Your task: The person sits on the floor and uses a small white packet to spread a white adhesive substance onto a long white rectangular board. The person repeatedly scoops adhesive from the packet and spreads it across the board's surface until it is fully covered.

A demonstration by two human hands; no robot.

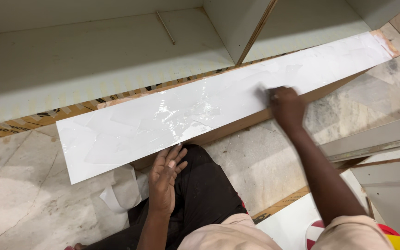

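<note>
A long white laminate strip [209,102] lies across a wooden board edge, its surface wet and glossy with a spread coating. My right hand [287,105] presses on the strip right of its middle, fingers closed on a small dark spreader [265,92] that is mostly hidden. My left hand [165,178] rests open against the strip's near edge, fingertips under the overhang, above my knee in black trousers.
A pale cabinet carcass [116,51] with a divider [255,32] lies behind the strip. A curl of white edge tape [121,190] sits on the marble floor [24,194]. Flat panels [385,180] lie at the right, with a white sheet [288,222] below them.
</note>
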